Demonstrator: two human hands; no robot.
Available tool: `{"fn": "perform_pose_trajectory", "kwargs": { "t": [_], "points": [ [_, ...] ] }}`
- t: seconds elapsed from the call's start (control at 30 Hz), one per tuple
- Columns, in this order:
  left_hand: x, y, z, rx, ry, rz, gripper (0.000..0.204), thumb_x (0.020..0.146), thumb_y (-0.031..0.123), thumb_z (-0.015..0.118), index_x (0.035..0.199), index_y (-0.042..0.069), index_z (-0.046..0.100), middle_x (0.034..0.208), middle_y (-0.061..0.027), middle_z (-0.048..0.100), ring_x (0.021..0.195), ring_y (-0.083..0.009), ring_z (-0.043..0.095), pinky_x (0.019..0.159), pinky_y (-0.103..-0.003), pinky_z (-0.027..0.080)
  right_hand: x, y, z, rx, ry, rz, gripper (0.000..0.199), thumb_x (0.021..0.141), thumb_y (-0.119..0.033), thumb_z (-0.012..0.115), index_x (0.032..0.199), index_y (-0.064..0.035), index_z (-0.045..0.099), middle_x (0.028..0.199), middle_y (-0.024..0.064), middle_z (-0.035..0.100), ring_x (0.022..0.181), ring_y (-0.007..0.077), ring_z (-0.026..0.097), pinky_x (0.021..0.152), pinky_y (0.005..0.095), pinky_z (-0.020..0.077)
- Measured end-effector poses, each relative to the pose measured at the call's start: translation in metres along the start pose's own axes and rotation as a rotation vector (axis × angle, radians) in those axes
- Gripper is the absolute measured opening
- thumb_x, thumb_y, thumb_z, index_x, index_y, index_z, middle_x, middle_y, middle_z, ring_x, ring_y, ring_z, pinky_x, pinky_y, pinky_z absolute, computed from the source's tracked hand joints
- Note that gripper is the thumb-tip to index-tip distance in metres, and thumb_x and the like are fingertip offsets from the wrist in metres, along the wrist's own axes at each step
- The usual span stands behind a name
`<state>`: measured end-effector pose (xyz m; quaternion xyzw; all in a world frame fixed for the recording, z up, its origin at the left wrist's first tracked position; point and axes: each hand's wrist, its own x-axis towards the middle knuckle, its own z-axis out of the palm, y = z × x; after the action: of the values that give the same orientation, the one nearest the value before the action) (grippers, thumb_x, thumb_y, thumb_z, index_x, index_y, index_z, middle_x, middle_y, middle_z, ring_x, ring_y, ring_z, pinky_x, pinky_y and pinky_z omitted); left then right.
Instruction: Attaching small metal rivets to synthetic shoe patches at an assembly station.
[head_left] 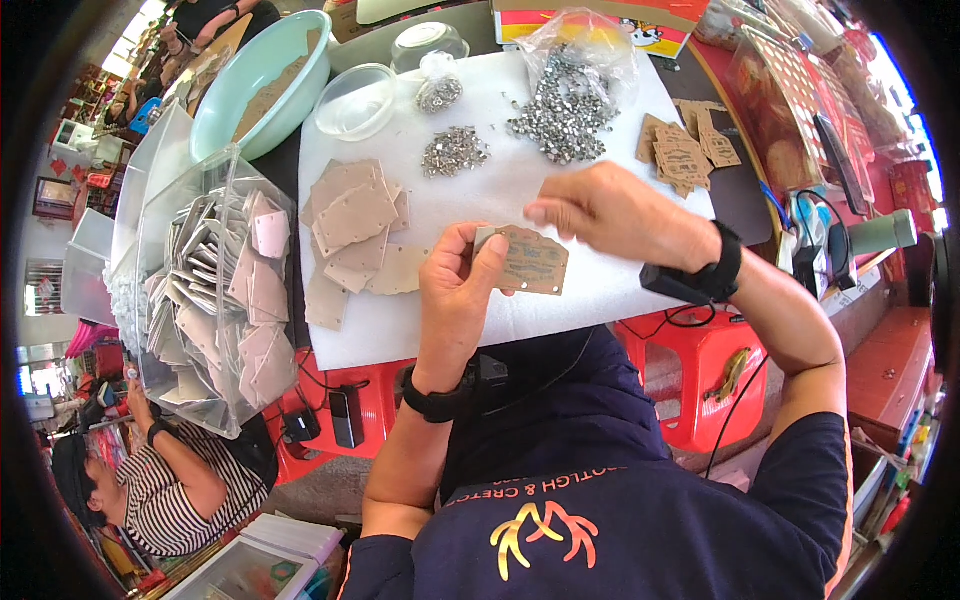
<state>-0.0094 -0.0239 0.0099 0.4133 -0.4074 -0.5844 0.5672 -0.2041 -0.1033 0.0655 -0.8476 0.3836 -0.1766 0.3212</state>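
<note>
White cloth [560,300] covered the desk, and on it the work was spread out. Just above the near edge of the cloth, the left hand [455,300] held a small brown tag [528,260]. Its thumb was on top of one end and its fingers were curled under it. The tag had print on it and little holes at the corners. The right hand [600,212] was over the other end of the tag, with its fingertips pinched close together. Whether a tiny piece sat between them was too small to tell.

To do this step well, I think the left hand should keep the tag flat and steady, so the pinching fingers can meet a corner hole straight on.

Just left of the tag lay a stack of plain tan tags [352,235]. Farther back sat a small heap of shiny metal bits [453,151], and a bigger heap [563,122] spilled from a clear bag. More printed tags [685,150] lay at the right. A clear box of finished pieces [215,300] stood off the cloth at the left, and behind it a pale green bowl [262,82].
</note>
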Motion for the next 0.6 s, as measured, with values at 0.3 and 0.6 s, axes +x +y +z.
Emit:
{"fn": "perform_pose_trajectory", "kwargs": {
  "t": [0.3, 0.6],
  "points": [
    [0.004, 0.001, -0.008, 0.216, -0.199, -0.060, 0.013, 0.095, 0.011, 0.060, 0.103, 0.001, 0.060, 0.086, -0.0005, 0.064, 0.075, -0.0027, 0.056, 0.064, -0.019, 0.047, 0.076, 0.015, -0.049, -0.200, 0.027, 0.004, 0.019, 0.089, -0.016, 0.060, 0.089, 0.0028, 0.065, 0.068, 0.0107, 0.063, 0.060, 0.0176, 0.059, 0.059, 0.0330, 0.0478],
    [0.007, 0.001, -0.021, 0.042, -0.191, -0.059, 0.014, 0.095, 0.009, 0.061, 0.106, 0.000, 0.060, 0.092, -0.0002, 0.064, 0.080, -0.0028, 0.056, 0.069, -0.020, 0.047, 0.123, 0.046, -0.023, -0.366, -0.017, 0.085, 0.018, 0.085, -0.018, 0.063, 0.092, -0.0023, 0.069, 0.082, 0.0134, 0.070, 0.077, 0.0299, 0.066, 0.070, 0.0388, 0.0505]
  ]
}}
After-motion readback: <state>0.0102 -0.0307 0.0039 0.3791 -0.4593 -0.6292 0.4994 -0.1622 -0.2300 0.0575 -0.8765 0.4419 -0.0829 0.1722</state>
